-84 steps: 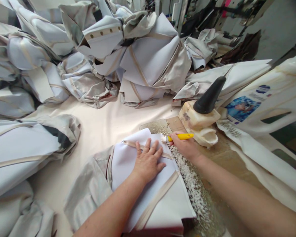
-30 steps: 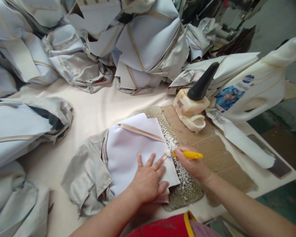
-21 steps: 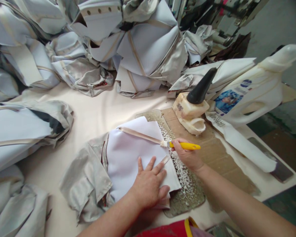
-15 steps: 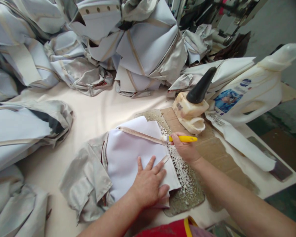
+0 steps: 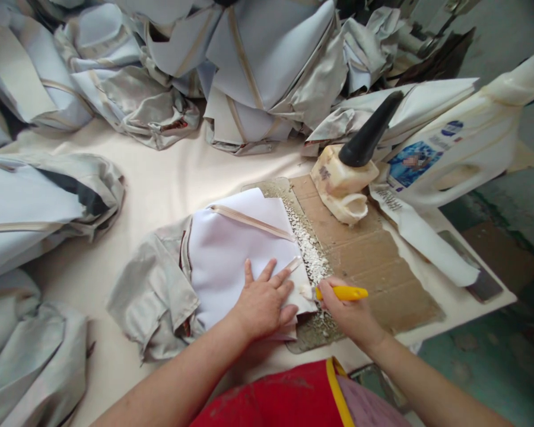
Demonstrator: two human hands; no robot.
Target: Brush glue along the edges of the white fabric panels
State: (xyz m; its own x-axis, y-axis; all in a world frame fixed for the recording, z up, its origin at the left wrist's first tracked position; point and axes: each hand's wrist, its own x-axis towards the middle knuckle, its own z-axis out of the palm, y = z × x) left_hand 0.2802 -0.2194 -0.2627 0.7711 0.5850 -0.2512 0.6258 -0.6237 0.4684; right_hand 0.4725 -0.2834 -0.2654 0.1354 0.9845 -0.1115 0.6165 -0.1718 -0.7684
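The table (image 5: 160, 184) is sitting under heaps of grey-white fabric pieces (image 5: 258, 65), which are crowding in well beyond the person's fingertips and off to the left. Out past the right hand's knuckles a big white jug (image 5: 454, 151) is lying on its side, and next to it a smaller glue bottle (image 5: 345, 178) with a black cone nozzle is tipped over on a cardboard sheet (image 5: 365, 261), probably to catch drips.

The white fabric panel (image 5: 231, 249) is lying flat right under the left hand (image 5: 262, 299), with a beige strip running along its far edge. That hand is pressing down with fingers spread apart, looks like to keep the panel from sliding. The right hand (image 5: 347, 311) is pinching a yellow-handled brush (image 5: 338, 293), fingers closed tight around the handle, with the bristles touching the panel's near right edge just beside the left fingertips. White crumbly glue residue (image 5: 309, 252) is piling up on the board alongside.
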